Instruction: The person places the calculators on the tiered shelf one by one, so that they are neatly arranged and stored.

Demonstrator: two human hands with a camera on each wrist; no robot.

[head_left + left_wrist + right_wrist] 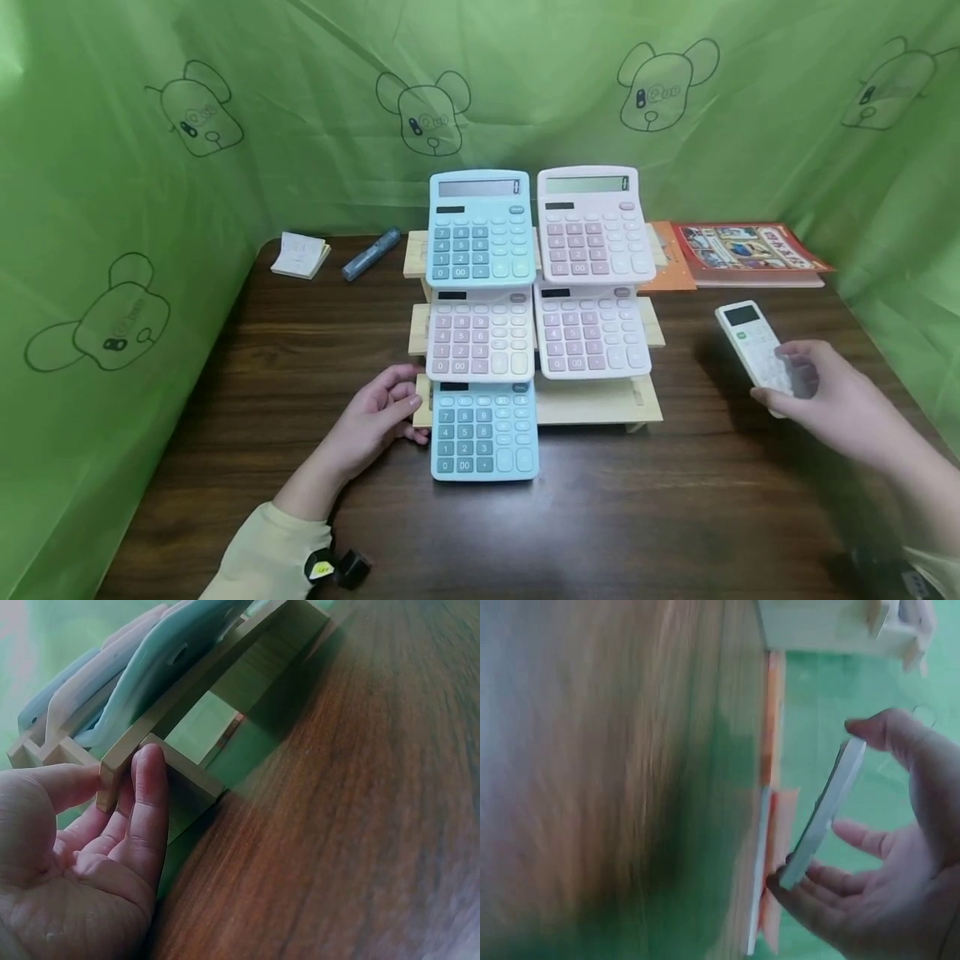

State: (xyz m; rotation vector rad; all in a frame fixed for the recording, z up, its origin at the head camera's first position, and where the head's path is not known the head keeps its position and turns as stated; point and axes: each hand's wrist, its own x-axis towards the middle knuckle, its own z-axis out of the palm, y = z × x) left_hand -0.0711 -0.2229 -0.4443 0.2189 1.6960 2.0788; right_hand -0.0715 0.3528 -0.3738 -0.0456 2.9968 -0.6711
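My left hand (378,408) pinches the left end of the lowest board of a tiered wooden stand (600,404). In the left wrist view, the thumb and fingers (148,795) close around that board's end. My right hand (832,400) grips a slim white remote control (757,346) by its edges, to the right of the stand. The remote has a dark screen and a green button; the right wrist view shows it edge-on, raised over the table. Blue calculators (480,225) and pink-and-white calculators (596,225) lean on the stand's tiers, with one blue calculator (483,433) at lower left.
The dark wooden table (637,517) is enclosed by green cloth (525,100). Behind on the left lie a white notepad (298,254) and a blue-grey cylinder (371,254). A red illustrated book (750,250) and an orange one (667,258) lie at the back right.
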